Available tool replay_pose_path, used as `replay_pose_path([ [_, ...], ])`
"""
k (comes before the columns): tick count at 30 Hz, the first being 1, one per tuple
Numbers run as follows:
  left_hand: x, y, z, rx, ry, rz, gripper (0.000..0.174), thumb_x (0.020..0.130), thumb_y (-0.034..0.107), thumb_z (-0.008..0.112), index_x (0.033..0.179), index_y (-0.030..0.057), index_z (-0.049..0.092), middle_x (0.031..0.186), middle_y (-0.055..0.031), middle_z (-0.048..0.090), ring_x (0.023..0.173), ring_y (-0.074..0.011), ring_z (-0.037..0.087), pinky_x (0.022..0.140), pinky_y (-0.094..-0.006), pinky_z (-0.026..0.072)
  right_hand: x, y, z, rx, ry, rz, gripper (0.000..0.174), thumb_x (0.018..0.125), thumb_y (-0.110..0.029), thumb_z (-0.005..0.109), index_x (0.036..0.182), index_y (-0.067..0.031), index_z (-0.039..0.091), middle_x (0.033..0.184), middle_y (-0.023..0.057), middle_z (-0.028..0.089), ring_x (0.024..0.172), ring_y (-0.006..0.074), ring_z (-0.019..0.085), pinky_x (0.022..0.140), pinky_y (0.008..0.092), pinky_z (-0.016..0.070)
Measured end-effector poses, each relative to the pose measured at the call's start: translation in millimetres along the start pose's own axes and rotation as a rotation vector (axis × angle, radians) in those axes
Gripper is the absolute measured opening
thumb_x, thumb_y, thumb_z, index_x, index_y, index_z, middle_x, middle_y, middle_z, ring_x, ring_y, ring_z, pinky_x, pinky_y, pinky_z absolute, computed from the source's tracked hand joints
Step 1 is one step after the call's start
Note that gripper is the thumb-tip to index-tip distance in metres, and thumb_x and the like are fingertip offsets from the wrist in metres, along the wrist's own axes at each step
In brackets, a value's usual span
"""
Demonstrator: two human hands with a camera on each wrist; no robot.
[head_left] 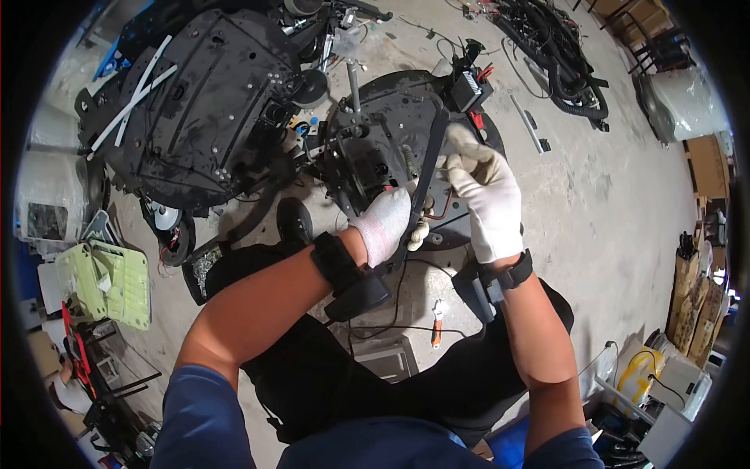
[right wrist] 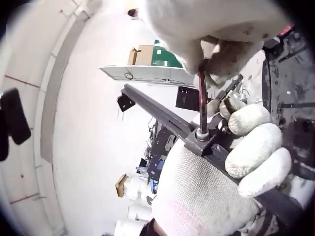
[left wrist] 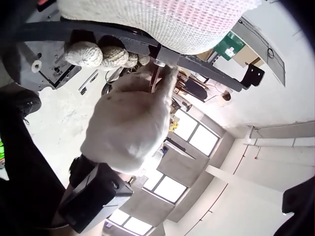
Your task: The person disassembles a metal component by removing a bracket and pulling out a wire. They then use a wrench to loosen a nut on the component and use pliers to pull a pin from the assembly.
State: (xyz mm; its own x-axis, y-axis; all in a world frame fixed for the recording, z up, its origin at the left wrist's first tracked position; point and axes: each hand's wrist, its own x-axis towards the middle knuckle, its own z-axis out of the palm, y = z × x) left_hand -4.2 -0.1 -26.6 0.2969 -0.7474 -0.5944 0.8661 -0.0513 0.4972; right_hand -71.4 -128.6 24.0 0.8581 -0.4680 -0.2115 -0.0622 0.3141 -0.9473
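My white-gloved left hand [head_left: 387, 223] grips a long black metal bar [head_left: 430, 156], which stands slanted above the floor, its fingers wrapped around the far side. A small black bracket block [right wrist: 195, 144] sits on the bar close to those fingers. In the right wrist view, a reddish-brown hex key [right wrist: 203, 101] stands with its lower end at a bolt head [right wrist: 202, 133] on the block. My gloved right hand [head_left: 494, 207] pinches the upper part of the key between thumb and fingers. The glove hides the key's top end.
A round black machine base [head_left: 383, 117] with a spring and upright post lies ahead, beside a larger black chassis [head_left: 211, 102] on the left. An orange-handled adjustable wrench [head_left: 437, 324] lies between the legs. Black cable harnesses [head_left: 555, 62] lie far right; a green plastic panel [head_left: 117, 285] stands left.
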Motion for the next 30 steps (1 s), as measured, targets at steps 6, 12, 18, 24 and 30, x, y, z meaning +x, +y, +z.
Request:
replay_pose_path([
  [6, 2, 1, -8, -0.08, 0.112, -0.016, 0.031, 0.095, 0.033, 0.034, 0.085, 0.008, 0.049, 0.07, -0.0065, 0.052, 0.041, -0.0202, 0.046, 0.037, -0.0337, 0.037, -18, -11, 1, -0.113, -0.213, -0.125, 0.02, 0.08, 0.006, 0.059, 0.099, 0.009, 0.057, 0.107, 0.0135, 0.063, 0.087, 0.0139, 0.063, 0.074, 0.0239, 0.0504],
  [12, 13, 6, -12, -0.236, 0.281, 0.147, 0.024, 0.093, 0.028, 0.044, 0.083, 0.0071, 0.053, 0.073, -0.0086, 0.056, 0.06, -0.0201, 0.055, 0.055, -0.0324, 0.0476, -32, -6, 4, -1.268, -0.36, -0.888, 0.005, 0.075, -0.018, 0.066, 0.078, -0.0212, 0.068, 0.062, -0.0004, 0.06, 0.056, 0.0195, 0.058, 0.048, 0.0273, 0.0432],
  [18, 6, 18, -6, -0.337, 0.221, 0.207, 0.025, 0.09, 0.03, 0.05, 0.081, 0.007, 0.054, 0.069, -0.0067, 0.054, 0.061, -0.0203, 0.056, 0.059, -0.0346, 0.0501, -38, 8, -2, -1.493, -0.08, -0.91, 0.027, 0.072, -0.01, 0.059, 0.094, -0.0247, 0.064, 0.069, -0.0014, 0.047, 0.06, 0.0156, 0.05, 0.046, 0.028, 0.0384],
  [24, -1, 26, -6, -0.263, 0.133, 0.132, 0.03, 0.09, 0.035, 0.047, 0.082, 0.0072, 0.052, 0.068, -0.0072, 0.053, 0.053, -0.0196, 0.049, 0.047, -0.0323, 0.0408, -40, 15, -10, -1.386, -0.189, -0.496, 0.031, 0.071, 0.002, 0.055, 0.097, -0.0116, 0.063, 0.081, 0.0103, 0.06, 0.07, 0.0264, 0.059, 0.061, 0.0338, 0.0481],
  [30, -5, 26, -2, -0.227, 0.048, 0.079, 0.032, 0.091, 0.037, 0.043, 0.08, 0.0086, 0.051, 0.068, -0.0082, 0.052, 0.047, -0.018, 0.045, 0.043, -0.0301, 0.0344, -23, 17, -13, -0.909, -0.24, -0.272, 0.032, 0.076, 0.005, 0.046, 0.104, -0.002, 0.059, 0.09, 0.0132, 0.061, 0.073, 0.0193, 0.059, 0.07, 0.0264, 0.0464],
])
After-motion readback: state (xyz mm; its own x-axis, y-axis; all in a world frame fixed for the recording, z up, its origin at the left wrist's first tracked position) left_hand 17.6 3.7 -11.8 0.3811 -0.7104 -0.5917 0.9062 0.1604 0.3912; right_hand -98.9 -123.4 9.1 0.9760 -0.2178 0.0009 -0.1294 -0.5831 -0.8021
